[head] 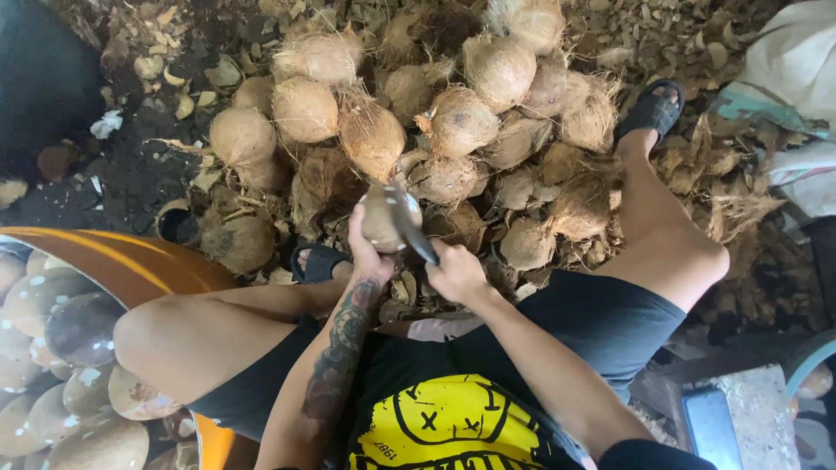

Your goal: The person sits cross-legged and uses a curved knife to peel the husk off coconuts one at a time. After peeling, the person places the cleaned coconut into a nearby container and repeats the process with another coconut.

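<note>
The person sits low, knees apart, looking down between the legs at a heap of husked coconuts (418,113) on the floor.

Left hand (370,248): clenched around a partly peeled coconut (383,218), gripping it from the underside and near side. The coconut is held in the air just in front of the knees, above the husk scraps, its pale peeled face turned up. The forearm carries a dark tattoo.

Right hand (457,271): clenched on the handle of a knife (407,222). The dark blade runs up and to the left from the fist and lies across the top of the held coconut, touching it.

Surroundings: the heap holds brown, fibrous coconuts piled closely, reaching to the top edge of the view. Loose husk scraps (610,200) and shell chips cover the floor (131,174) around and under the heap. Each foot wears a black sandal: one (651,111) at the right beside the heap, the other (318,259) just below the held coconut. At lower left stands an orange tub (131,261) filled with peeled coconuts (70,348), grey-brown with pale patches, close against the left knee. A white sack (788,78) lies at the right edge. A dark phone (710,426) rests on a concrete block (758,409) at lower right.
</note>
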